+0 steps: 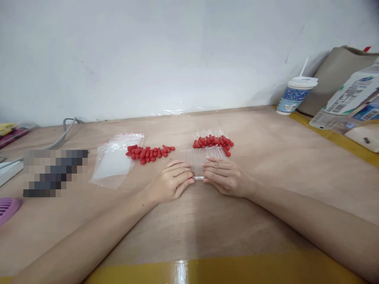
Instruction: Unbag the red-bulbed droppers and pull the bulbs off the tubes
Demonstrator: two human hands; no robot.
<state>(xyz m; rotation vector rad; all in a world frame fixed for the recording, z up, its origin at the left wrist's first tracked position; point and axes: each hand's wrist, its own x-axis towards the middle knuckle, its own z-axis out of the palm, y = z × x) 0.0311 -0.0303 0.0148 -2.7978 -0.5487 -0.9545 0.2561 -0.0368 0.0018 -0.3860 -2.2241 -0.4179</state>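
A row of thin transparent tubes (197, 161) lies side by side on the table in front of me. My left hand (174, 181) is closed at the row's near left end, thumb and fingers on the tubes. Its match on the other side, my right hand (227, 176), lies with fingers bent over the right part and hides some tubes. Between the two thumbs, one tube (199, 178) runs crosswise along the near edge. Beyond the row are droppers with red rubber bulbs (211, 141). A pile of loose red rubber bulbs (146, 153) sits to the left.
Transparent zip bags (117, 159) lie left of the loose bulbs. Farther left are a blurred dark object (56, 173), a grey cable (60, 138) and a purple item (8, 209). A paper cup with straw (296, 94) and a plastic package (349, 96) stand at the back right.
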